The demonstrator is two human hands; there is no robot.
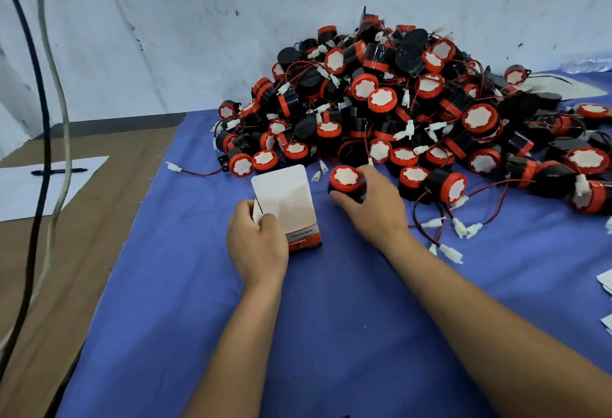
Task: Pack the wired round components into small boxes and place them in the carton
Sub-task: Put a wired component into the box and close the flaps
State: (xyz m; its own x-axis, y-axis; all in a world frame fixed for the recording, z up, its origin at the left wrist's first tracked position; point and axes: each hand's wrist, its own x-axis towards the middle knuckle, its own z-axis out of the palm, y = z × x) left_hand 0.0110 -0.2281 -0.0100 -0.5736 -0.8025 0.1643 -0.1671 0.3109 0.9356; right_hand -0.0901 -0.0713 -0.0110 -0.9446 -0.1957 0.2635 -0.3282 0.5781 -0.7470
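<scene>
A big heap of round black components (414, 112) with red rims, white faces and red-black wires covers the far half of the blue cloth (198, 301). My left hand (256, 245) grips a small white box (288, 202) with a red and black band at its near end; its top flap stands open. Just right of the box, my right hand (371, 205) curls round one round component (346, 180) at the heap's near edge, its white face turned up. No carton is in view.
Brown cardboard (82, 235) lies left of the cloth with a white sheet (23, 192) and a black pen (59, 171) on it. Two cables (43, 119) hang down at the left. White flat pieces (606, 280) show at the right edge. A pale wall stands behind.
</scene>
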